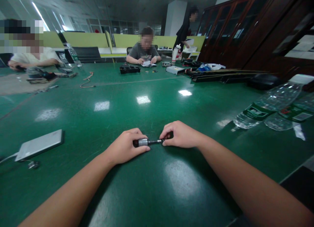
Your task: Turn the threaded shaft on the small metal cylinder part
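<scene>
Low over the green table (122, 104), a short tool with a grey cylindrical body (143, 142) and a thin dark shaft (154, 142) lies sideways between my hands; it looks like a small screwdriver, though its exact kind is unclear. My left hand (126, 145) is closed around the grey body, thumb on the near side and fingers on the far side. At the shaft's right end, my right hand (180, 135) pinches the tip with thumb and forefinger. A small dark piece (162, 140) shows there, mostly hidden by the fingers.
A silver slab-shaped device (40, 145) with a white cable lies left, beside a small metal piece (33, 165). Clear water bottles (267, 102) stand right. Farther back are a black tray (130, 69), long dark strips (220, 76), a seated person (144, 52) and other people.
</scene>
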`<state>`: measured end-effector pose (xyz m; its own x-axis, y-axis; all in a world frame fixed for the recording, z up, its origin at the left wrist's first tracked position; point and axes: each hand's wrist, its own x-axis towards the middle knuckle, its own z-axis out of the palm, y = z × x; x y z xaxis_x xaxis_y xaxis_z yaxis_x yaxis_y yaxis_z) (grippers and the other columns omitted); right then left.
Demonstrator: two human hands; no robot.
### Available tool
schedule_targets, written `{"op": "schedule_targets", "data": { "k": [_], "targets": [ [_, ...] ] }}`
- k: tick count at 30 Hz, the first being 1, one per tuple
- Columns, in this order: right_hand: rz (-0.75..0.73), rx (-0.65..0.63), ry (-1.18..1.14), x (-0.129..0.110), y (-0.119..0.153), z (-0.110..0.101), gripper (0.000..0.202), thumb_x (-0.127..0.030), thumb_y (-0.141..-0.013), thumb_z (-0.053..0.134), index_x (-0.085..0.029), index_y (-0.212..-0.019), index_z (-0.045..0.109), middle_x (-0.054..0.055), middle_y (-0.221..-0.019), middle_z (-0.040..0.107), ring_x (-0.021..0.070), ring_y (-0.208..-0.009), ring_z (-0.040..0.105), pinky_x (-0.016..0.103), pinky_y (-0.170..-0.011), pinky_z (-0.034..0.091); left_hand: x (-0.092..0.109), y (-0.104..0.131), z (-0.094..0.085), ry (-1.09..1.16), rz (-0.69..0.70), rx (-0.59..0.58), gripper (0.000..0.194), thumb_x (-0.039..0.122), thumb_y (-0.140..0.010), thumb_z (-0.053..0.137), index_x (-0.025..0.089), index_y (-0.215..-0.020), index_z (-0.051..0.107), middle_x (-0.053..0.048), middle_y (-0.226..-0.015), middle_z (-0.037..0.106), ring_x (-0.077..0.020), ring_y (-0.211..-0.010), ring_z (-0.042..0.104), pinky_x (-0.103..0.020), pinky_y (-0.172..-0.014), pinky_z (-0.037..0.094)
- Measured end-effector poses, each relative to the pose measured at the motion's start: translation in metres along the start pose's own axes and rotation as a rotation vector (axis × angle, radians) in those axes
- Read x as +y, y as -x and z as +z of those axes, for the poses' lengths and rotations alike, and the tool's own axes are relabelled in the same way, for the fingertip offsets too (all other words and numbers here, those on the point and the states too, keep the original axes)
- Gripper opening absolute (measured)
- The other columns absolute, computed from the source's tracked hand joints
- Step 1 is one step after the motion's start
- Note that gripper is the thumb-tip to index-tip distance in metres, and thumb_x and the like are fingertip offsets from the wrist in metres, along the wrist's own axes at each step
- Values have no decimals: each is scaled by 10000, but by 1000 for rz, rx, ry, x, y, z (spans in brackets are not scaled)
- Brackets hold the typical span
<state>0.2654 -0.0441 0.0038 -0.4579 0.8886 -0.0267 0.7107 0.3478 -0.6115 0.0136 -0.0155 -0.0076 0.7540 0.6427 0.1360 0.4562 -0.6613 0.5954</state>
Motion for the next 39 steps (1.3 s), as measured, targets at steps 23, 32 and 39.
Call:
{"op": "schedule_targets", "data": {
  "k": [23,32,39],
  "targets": [
    [-155,207,-51,-15,-13,37,148,-175,-760,723,-175,-903,765,27,-801,692,133,-725,610,246,-681,441,-1,-1,-1,-12,61,13,245,362,-856,695,205,-1036,755,-28,-850,641,-157,-780,611,-256,-703,444],
    [-135,278,-150,-13,-24,48,116,-147,-693,731,-157,-806,753,0,-708,662,107,-627,564,223,-604,413,2,1,-3,-39,32,51,241,350,-848,689,189,-1015,759,-36,-836,639,-166,-770,612,-264,-698,462],
    [-111,257,-152,-14,-31,47,120,-160,-700,729,-165,-815,760,10,-728,679,116,-647,574,234,-625,417,-2,2,-4,-53,22,90,224,330,-839,696,196,-1008,757,-31,-822,623,-165,-759,604,-269,-689,458]
  ]
}}
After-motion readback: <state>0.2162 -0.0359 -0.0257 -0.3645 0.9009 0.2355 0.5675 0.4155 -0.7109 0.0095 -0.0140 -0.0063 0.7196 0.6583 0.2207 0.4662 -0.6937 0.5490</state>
